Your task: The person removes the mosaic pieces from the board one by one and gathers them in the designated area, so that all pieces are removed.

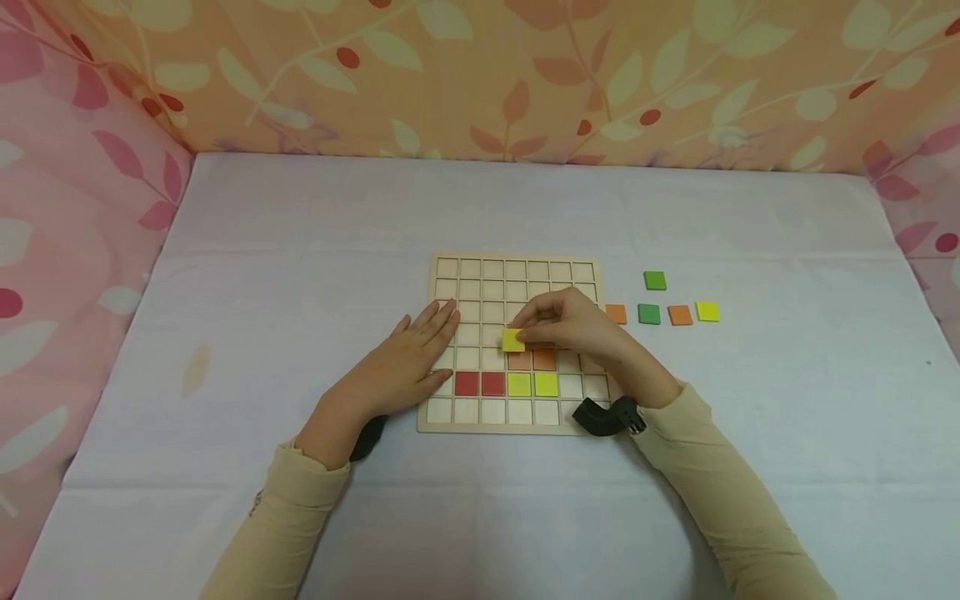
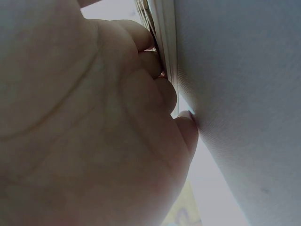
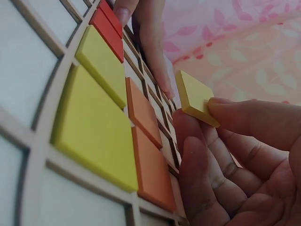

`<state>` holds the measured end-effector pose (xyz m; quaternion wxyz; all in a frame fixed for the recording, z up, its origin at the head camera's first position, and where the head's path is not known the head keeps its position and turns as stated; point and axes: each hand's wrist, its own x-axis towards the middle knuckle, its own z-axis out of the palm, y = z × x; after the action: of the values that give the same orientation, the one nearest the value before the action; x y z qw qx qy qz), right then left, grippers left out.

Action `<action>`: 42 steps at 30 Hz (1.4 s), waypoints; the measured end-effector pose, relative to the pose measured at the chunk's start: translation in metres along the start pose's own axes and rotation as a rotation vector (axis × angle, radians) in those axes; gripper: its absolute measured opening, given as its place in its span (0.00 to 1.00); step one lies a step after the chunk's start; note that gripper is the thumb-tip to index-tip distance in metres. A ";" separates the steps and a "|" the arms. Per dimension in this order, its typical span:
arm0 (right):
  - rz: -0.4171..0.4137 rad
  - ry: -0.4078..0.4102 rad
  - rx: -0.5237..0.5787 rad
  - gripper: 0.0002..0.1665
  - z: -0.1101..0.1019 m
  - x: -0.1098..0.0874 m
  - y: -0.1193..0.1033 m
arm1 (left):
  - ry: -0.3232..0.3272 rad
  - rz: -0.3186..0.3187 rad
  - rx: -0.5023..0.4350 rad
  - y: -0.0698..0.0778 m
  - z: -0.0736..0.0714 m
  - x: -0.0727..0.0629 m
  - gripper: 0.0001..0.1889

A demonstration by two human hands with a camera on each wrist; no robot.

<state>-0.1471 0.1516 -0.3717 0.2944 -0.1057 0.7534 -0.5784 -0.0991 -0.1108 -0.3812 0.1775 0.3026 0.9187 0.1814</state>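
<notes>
Mid-frame, the right hand (image 1: 576, 322) pinched a yellow tile (image 1: 513, 340) in its fingers (image 1: 542, 305) above the wooden board (image 1: 492, 412), while the left hand (image 1: 407, 358) rested, fingers straight, over the board's left edge; red tiles (image 1: 467, 383) sat in squares lower down, loose tiles (image 1: 648, 314) right of centre on the table (image 1: 300, 242)

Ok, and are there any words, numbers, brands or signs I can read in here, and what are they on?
There are none that can be read.
Wooden grid board: no letters or numbers visible.
Yellow tile in the right hand: plain where it shows.
Leaf-print backdrop: leaves and berries, no words.
Dark mark on the left sleeve: too small to tell what it is.
</notes>
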 end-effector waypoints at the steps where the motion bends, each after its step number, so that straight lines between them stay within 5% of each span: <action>1: -0.001 0.004 0.003 0.10 0.000 -0.001 0.000 | 0.002 0.002 0.001 0.000 0.000 0.000 0.37; 21: 0.013 0.079 -0.143 0.09 -0.020 -0.028 0.012 | -0.003 0.004 0.005 -0.001 0.001 0.000 0.37; 42: 0.005 0.111 -0.112 0.12 -0.036 -0.051 0.021 | -0.019 -0.002 0.010 -0.002 0.001 0.001 0.37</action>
<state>-0.1232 0.2127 -0.3693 0.2473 -0.0880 0.8000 -0.5395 -0.1001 -0.1116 -0.3831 0.1847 0.3044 0.9182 0.1737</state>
